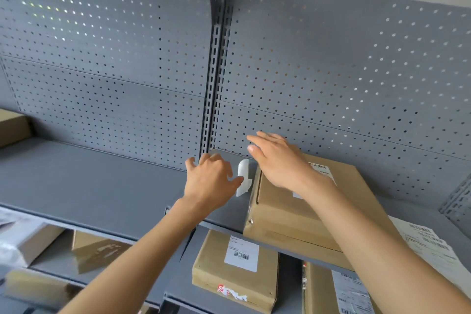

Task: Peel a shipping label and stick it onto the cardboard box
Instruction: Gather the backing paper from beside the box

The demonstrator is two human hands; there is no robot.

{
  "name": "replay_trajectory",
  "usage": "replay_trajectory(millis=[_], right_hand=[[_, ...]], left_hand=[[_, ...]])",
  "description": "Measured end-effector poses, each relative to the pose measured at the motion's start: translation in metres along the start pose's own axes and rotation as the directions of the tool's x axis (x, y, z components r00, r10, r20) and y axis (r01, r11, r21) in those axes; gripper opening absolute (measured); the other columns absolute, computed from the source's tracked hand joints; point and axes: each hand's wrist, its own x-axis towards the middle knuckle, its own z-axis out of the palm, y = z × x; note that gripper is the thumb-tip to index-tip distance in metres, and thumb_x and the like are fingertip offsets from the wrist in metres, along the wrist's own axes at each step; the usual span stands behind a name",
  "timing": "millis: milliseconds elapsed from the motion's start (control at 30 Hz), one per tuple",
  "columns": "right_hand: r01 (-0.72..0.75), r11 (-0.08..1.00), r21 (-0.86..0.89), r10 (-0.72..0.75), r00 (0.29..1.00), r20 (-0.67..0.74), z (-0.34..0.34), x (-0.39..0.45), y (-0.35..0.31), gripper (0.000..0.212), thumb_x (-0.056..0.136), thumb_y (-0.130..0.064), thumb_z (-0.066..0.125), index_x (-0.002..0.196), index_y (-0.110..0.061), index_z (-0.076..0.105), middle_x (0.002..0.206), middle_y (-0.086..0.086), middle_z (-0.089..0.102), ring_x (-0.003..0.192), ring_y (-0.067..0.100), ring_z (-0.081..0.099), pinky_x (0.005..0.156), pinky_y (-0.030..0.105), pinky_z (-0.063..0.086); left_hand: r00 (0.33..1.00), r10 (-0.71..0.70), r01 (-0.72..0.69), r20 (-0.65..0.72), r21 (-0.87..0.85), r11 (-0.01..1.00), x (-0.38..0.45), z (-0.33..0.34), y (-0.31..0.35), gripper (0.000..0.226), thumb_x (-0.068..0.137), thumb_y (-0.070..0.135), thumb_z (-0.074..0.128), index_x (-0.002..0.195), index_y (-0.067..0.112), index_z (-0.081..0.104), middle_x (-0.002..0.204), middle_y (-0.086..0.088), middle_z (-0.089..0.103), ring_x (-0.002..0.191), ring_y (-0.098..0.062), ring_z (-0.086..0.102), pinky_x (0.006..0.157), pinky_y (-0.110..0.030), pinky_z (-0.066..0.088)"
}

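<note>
A flat cardboard box (pixel 288 214) lies on the grey shelf (pixel 89 186), against the pegboard. A white shipping label (pixel 321 170) is on its top, mostly hidden under my right wrist. My right hand (pixel 280 160) is spread flat, palm down, over the box's far left corner, its fingertips past the edge. My left hand (pixel 210 181) hovers over the shelf just left of the box, fingers loosely curled and apart. A curled white strip of backing paper (pixel 243 177) stands at the tip of its thumb, not pinched between fingers.
A sheet of printed labels (pixel 430 245) lies on the shelf right of the box. On the lower shelf sit labelled cardboard boxes (pixel 237 267) and another (pixel 344 290). The grey pegboard wall (pixel 331 71) stands right behind. More boxes are at the lower left (pixel 99 252).
</note>
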Motion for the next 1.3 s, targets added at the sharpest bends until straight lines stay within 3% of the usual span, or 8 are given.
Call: replay_trajectory(millis=[200,467,667,833,933,1033,1167,1300], right_hand=[[-0.011,1.000,-0.021,0.011,1.000,-0.017,0.006,-0.002,0.012,0.047,0.108,-0.037,0.021,0.150,-0.026,0.037,0.161,-0.002,0.028,0.148,0.022,0.021,0.114,0.048,0.029],[-0.029,1.000,-0.009,0.029,0.999,-0.022,0.009,-0.007,0.023,0.045,0.108,-0.036,0.024,0.147,-0.024,0.042,0.159,0.000,0.034,0.146,0.023,0.025,0.113,0.048,0.030],[0.004,1.000,0.002,-0.004,0.999,-0.038,0.007,-0.007,0.020,0.043,0.108,-0.031,0.025,0.145,-0.021,0.044,0.152,-0.001,0.041,0.138,0.024,0.032,0.106,0.049,0.037],[0.104,0.994,-0.037,-0.108,0.985,-0.138,-0.004,-0.001,0.008,0.046,0.106,-0.035,0.035,0.150,-0.024,0.036,0.160,-0.002,0.027,0.146,0.021,0.017,0.109,0.052,0.032],[0.149,0.982,-0.119,-0.176,0.949,-0.263,-0.009,0.004,-0.002,0.049,0.104,-0.035,0.041,0.152,-0.029,0.032,0.165,0.000,0.016,0.151,0.022,0.004,0.114,0.056,0.019],[0.195,0.966,-0.168,-0.246,0.890,-0.383,-0.014,0.008,-0.011,0.051,0.101,-0.034,0.050,0.151,-0.030,0.037,0.165,0.001,0.019,0.152,0.023,0.005,0.115,0.060,0.014],[0.292,0.944,-0.151,-0.328,0.803,-0.497,-0.021,0.010,-0.026,0.045,0.096,-0.034,0.062,0.139,-0.027,0.054,0.152,-0.001,0.046,0.144,0.020,0.032,0.114,0.059,0.013],[0.405,0.910,-0.092,-0.365,0.674,-0.643,-0.024,0.010,-0.043,0.030,0.087,-0.027,0.074,0.116,-0.022,0.072,0.121,-0.005,0.070,0.117,0.018,0.059,0.109,0.058,0.023]], left_hand=[[0.999,-0.001,-0.005,0.051,0.122,0.992,0.002,0.028,0.005,0.050,0.084,0.070,0.055,0.089,0.025,0.075,0.110,0.005,0.064,0.118,-0.022,0.049,0.104,-0.051,0.029],[0.999,-0.024,0.022,0.028,0.059,0.998,0.005,0.028,-0.004,0.021,0.089,0.039,0.060,0.090,0.025,0.076,0.109,0.006,0.065,0.114,-0.021,0.050,0.104,-0.047,0.032],[0.993,-0.037,0.035,-0.108,-0.023,0.999,0.007,-0.001,-0.015,0.022,0.090,0.042,0.063,0.099,0.028,0.077,0.109,0.008,0.067,0.109,-0.019,0.052,0.099,-0.043,0.033],[0.961,0.004,-0.023,-0.275,-0.068,0.997,0.007,-0.043,-0.023,0.015,0.089,0.038,0.068,0.094,0.027,0.078,0.109,0.007,0.069,0.107,-0.021,0.054,0.094,-0.042,0.032],[0.939,0.043,-0.066,-0.342,-0.055,0.996,0.005,-0.066,-0.026,0.012,0.089,0.034,0.070,0.094,0.027,0.078,0.107,0.006,0.070,0.106,-0.022,0.056,0.093,-0.042,0.035],[0.912,0.087,-0.111,-0.400,-0.036,0.993,0.001,-0.086,-0.030,0.011,0.089,0.030,0.072,0.095,0.024,0.078,0.105,0.005,0.070,0.105,-0.025,0.058,0.092,-0.042,0.036],[0.871,0.119,-0.150,-0.477,-0.028,0.988,-0.006,-0.108,-0.036,0.008,0.088,0.030,0.073,0.091,0.024,0.078,0.099,0.005,0.072,0.098,-0.025,0.061,0.089,-0.042,0.038],[0.846,0.105,-0.179,-0.522,-0.095,0.979,-0.018,-0.128,-0.045,0.007,0.088,0.030,0.073,0.087,0.024,0.076,0.095,0.006,0.074,0.087,-0.023,0.063,0.078,-0.042,0.050]])
